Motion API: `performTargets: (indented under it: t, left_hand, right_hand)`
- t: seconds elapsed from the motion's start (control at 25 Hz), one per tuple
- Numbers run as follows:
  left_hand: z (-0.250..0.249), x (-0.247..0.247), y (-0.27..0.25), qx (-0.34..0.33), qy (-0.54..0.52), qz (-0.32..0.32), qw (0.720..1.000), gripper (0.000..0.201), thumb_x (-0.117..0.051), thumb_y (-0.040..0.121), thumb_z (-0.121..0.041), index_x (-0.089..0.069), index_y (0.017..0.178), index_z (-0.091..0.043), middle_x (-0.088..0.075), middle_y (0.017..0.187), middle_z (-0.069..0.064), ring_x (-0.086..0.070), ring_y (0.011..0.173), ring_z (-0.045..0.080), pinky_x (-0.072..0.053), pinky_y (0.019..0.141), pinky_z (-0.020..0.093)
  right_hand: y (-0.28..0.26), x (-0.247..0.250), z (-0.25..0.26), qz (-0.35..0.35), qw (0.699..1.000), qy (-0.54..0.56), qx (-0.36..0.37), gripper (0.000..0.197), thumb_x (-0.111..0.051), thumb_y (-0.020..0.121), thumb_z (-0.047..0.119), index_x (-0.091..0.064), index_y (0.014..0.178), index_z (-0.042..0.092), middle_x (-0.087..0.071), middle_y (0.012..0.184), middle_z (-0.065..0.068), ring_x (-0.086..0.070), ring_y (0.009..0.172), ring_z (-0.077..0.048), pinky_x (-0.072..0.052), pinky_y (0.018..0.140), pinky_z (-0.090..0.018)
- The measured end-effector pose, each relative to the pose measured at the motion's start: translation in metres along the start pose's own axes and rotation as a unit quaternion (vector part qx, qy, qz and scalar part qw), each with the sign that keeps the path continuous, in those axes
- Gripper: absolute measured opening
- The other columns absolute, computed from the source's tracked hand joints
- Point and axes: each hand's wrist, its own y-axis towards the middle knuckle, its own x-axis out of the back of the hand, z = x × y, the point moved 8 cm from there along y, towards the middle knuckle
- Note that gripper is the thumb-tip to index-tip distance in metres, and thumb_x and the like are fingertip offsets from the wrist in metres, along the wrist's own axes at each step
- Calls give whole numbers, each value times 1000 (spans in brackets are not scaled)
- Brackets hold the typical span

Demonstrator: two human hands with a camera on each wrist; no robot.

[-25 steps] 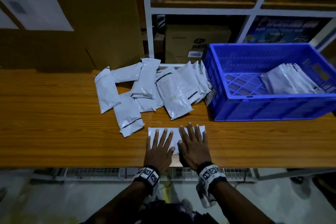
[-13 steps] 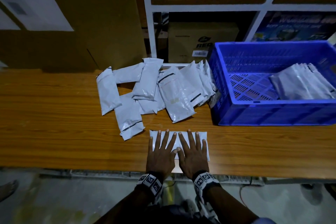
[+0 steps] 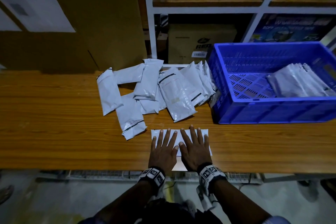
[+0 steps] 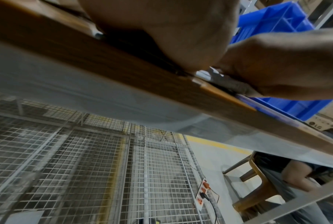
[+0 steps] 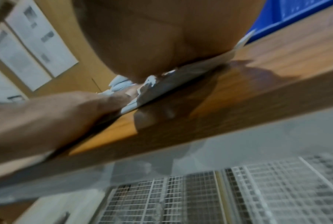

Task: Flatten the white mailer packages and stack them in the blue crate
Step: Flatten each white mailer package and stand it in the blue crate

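While pressed, white mailer (image 3: pixel 203 133) lies flat.

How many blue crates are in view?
1: the blue crate sits on the wooden table, right of the mailer pile, with flattened mailers stacked inside. None appear hidden.

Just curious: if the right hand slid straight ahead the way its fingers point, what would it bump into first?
Probably the near end of the big mailer in the pile; the right hand points at it across bare table. The blue crate sits further right.
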Motion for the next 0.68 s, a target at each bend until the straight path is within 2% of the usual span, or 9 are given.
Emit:
performTargets:
  t: [0.12, 0.28, 0.52, 0.6, 0.68]
  left_hand:
    - [2, -2, -5, -5, -5, -9, 1000, 58, -16, 105, -48, -8, 160, -34, -4, 168, -4, -1, 155, 21, -4, 121, 48]
    - [3, -2, -9, -14, -5, -11, 1000, 57, -18, 106, -50, -7, 160, -34, -3, 168, -5, 3, 155, 19, -3, 122, 48]
    - [3, 1, -4, -13, -14, -5, 1000, 57, -22, 105, -50, -15, 159, -34, -7, 167, -3, -5, 155, 23, -5, 121, 50]
    - [-1, 3, -2, -11, -6, 0, 1000, 56, -17, 106, -49, -15, 160, -32, -7, 168, -2, -3, 155, 24, -6, 121, 52]
    - [-1, 1, -3, 4, 4, 5, 1000, 56, -8, 106, -49, -9, 160, -33, -2, 168, -4, 3, 155, 22, -4, 121, 52]
  right_hand:
    - [-4, 5, 5, -24, 1000, -8, -5, 55, -13, 102, 51, 3, 154, 44, 22, 161, 5, 26, 147, -22, 9, 120, -49]
    - [-13, -11, 4, -18, 1000, -11, -15, 55, -14, 102, 52, 4, 154, 43, 18, 163, 4, 21, 149, -23, 3, 121, -50]
    - [-5, -14, 2, 14, 1000, -12, -23, 55, -9, 101, 54, 7, 153, 45, 23, 161, 7, 24, 148, -21, 6, 121, -48]
    - [-4, -13, 3, 25, 999, -11, -20, 56, -8, 101, 54, 7, 153, 44, 24, 161, 7, 25, 147, -21, 9, 121, -46]
    - [-3, -13, 3, 42, 999, -5, -14, 56, -8, 101, 53, 9, 153, 43, 28, 159, 7, 28, 146, -20, 14, 119, -45]
